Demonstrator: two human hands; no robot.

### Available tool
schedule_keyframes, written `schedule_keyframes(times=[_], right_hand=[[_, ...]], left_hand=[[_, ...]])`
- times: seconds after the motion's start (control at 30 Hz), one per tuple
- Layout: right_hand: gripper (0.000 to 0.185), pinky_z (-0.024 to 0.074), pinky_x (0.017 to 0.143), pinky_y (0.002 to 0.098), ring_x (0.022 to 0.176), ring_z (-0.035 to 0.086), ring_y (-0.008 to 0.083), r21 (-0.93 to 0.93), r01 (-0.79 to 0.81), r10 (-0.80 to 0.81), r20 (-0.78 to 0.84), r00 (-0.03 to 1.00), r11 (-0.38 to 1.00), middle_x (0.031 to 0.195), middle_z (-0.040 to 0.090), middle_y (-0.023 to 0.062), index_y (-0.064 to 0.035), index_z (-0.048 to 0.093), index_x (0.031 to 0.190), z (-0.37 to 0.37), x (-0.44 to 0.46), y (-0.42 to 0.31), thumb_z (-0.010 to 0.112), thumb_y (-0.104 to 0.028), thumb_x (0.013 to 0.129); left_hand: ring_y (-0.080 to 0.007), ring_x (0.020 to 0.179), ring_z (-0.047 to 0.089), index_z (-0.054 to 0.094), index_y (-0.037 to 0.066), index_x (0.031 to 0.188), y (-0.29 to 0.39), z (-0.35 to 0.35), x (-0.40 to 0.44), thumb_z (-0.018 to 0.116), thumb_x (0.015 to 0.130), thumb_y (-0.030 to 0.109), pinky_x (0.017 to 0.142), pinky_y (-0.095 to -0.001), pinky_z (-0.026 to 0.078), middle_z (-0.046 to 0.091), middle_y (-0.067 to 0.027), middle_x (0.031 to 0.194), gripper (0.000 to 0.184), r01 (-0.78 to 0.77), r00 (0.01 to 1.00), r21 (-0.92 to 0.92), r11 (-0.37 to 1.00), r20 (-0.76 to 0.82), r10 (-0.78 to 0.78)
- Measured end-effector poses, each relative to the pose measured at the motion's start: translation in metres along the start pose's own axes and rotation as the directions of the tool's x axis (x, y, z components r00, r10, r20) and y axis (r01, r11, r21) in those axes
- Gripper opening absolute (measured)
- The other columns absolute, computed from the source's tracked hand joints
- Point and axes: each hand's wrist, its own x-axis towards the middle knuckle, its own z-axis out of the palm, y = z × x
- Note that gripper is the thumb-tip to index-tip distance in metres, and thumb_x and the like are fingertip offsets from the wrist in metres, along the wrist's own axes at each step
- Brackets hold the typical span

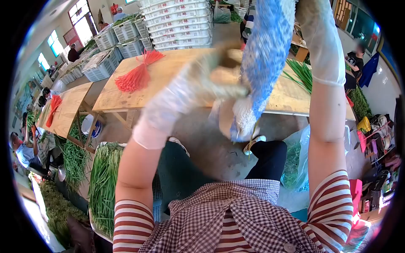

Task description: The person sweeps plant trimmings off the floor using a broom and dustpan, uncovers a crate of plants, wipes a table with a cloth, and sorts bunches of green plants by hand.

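A shaggy blue-and-white cloth (268,50) hangs in front of me over the wooden table, its lower end blurred and dangling past the table's near edge. At the top of the view, my right hand (314,17), in a pale glove, is closed on the cloth's upper part; some of its fingers are cut off or hidden. My left hand (206,78), also gloved and smeared by motion, is beside the cloth with thumb and fingers apart. Its thumb side reaches the cloth's edge; whether it touches, I cannot tell.
On the wooden table (190,95) lie a bundle of red ties (134,76) and green stalks (303,75). A crate of long green stalks (105,185) stands at my left. A plastic bag of greens (295,162) is at my right. White crates (179,25) stand behind; other people sit around.
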Motion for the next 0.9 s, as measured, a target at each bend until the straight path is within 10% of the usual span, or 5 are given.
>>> schedule_keyframes(times=[0.13, 0.5, 0.6, 0.7, 0.9], right_hand=[[0.028, 0.0511, 0.074, 0.0251, 0.084, 0.062, 0.0126, -0.140, -0.078, 0.072, -0.051, 0.996, 0.987, 0.094, 0.066, 0.0042, -0.0049, 0.061, 0.108, -0.030, -0.034, -0.023, 0.066, -0.018, 0.083], [0.061, 0.0433, 0.095, 0.0296, 0.103, 0.056, 0.0193, -0.907, -0.272, 0.575, -0.043, 0.817, 0.320, 0.116, 0.060, 0.0091, -0.0053, 0.051, 0.126, -0.048, -0.187, 0.027, 0.075, -0.013, 0.071], [0.075, 0.0404, 0.097, 0.0338, 0.113, 0.050, 0.0250, -0.685, -0.343, 0.568, 0.126, 0.813, 0.642, 0.125, 0.054, 0.0146, 0.0013, 0.043, 0.131, 0.002, -0.213, 0.044, 0.078, -0.021, 0.069], [0.051, 0.0458, 0.084, 0.0324, 0.092, 0.059, 0.0221, -0.723, -0.614, 0.887, -0.007, 0.463, 0.315, 0.097, 0.066, 0.0142, 0.0013, 0.062, 0.110, 0.012, -0.213, 0.061, 0.075, -0.033, 0.074], [0.040, 0.0476, 0.076, 0.0374, 0.081, 0.063, 0.0289, -0.913, -0.279, 0.813, 0.088, 0.576, 0.296, 0.088, 0.066, 0.0193, -0.0009, 0.066, 0.100, -0.002, -0.245, 0.082, 0.069, -0.034, 0.077]], left_hand=[[-0.0107, 0.082, 0.058, 0.062, -0.001, 0.101, -0.028, 0.022, -0.041, 0.062, 0.082, 0.014, 0.076, -0.0254, 0.047, 0.065, -0.0039, 0.086, 0.025, 0.234, 0.956, 0.354, 0.905, 0.088, -0.281], [-0.0104, 0.089, 0.056, 0.059, 0.001, 0.109, -0.039, 0.017, -0.060, 0.060, 0.089, 0.024, 0.079, -0.0244, 0.045, 0.062, -0.0041, 0.098, 0.030, 0.389, 0.899, -0.125, 0.913, -0.164, -0.405], [-0.0054, 0.081, 0.055, 0.062, 0.002, 0.102, -0.026, 0.039, -0.058, 0.064, 0.087, 0.021, 0.072, -0.0212, 0.046, 0.063, 0.0001, 0.089, 0.024, 0.333, 0.941, -0.246, 0.910, 0.031, -0.336], [-0.0046, 0.081, 0.054, 0.065, 0.003, 0.096, -0.015, 0.028, -0.058, 0.069, 0.083, 0.021, 0.072, -0.0215, 0.046, 0.063, -0.0005, 0.086, 0.023, 0.342, 0.922, -0.028, 0.939, 0.202, -0.330], [-0.0283, 0.084, 0.061, 0.066, 0.005, 0.095, -0.067, -0.005, -0.092, 0.076, 0.067, 0.013, 0.076, -0.0331, 0.048, 0.064, -0.0113, 0.088, 0.031, 0.050, 0.986, 0.670, 0.741, 0.083, -0.142]])
